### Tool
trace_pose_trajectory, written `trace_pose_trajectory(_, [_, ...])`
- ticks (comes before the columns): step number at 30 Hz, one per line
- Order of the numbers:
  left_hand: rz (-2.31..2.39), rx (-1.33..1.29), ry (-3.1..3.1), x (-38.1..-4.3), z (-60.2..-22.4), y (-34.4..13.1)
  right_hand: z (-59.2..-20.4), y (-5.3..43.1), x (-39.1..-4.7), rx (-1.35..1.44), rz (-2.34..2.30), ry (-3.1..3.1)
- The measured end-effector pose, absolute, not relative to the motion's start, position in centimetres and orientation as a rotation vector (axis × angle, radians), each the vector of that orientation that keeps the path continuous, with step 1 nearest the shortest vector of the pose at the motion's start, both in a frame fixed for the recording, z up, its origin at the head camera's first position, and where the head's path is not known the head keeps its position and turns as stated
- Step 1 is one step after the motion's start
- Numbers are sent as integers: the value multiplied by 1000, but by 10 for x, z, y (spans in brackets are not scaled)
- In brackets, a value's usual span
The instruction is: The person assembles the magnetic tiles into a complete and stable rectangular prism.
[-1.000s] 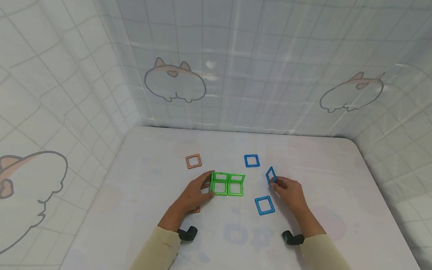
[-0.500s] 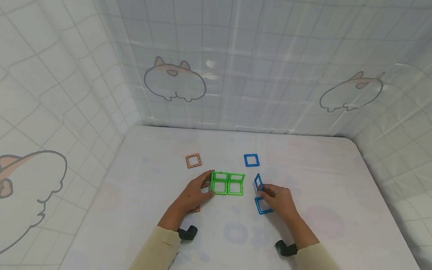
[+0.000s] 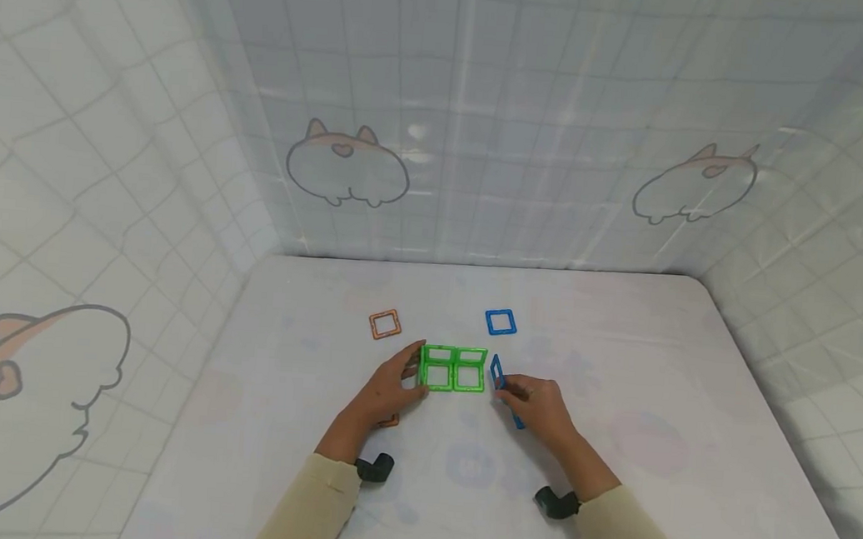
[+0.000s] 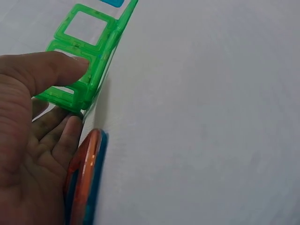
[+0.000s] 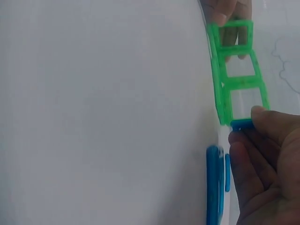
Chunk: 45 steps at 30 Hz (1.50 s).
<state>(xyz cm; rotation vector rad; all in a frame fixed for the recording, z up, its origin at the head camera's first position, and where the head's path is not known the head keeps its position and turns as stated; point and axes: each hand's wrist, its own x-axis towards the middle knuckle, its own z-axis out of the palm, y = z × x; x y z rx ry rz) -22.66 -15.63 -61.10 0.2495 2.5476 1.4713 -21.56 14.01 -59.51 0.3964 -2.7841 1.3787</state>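
A green structure of square magnetic tiles (image 3: 454, 377) stands mid-table, with tiles lying flat, upright ones along the back and another upright at the left end. My left hand (image 3: 384, 390) holds that left end, its thumb (image 4: 70, 68) on the near side and fingers behind. Just right of the structure, my right hand (image 3: 544, 407) pinches an upright blue square magnetic tile (image 3: 495, 372) between thumb and fingers. In the right wrist view, this blue tile (image 5: 241, 124) is close to the green end; whether they touch I cannot tell. Another blue tile (image 3: 518, 422) lies partly hidden beneath my right hand.
A blue tile (image 3: 500, 333) and an orange tile (image 3: 386, 335) lie flat behind the structure. A second orange tile (image 3: 392, 422) is mostly covered by my left hand. White sheeting with a grid print (image 3: 535, 76) walls the table (image 3: 275, 459) at back and sides.
My right hand has moved left and toward me with the blue tile, up beside the green structure, passing over the near blue tile. My left hand keeps its hold in place.
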Motion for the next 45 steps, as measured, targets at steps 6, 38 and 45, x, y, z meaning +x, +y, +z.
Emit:
trace_pose_trajectory(6, [1477, 287, 2552, -228, -611, -155, -598, 134, -215, 432, 1349, -2763])
trace_pose_trajectory(38, [992, 677, 2944, -235, -568, -115, -606, 125, -218, 537, 1333, -2711])
trace_pose_trajectory(45, [866, 787, 2940, -240, -554, -99, -604, 124, -217, 525, 1348, -2717])
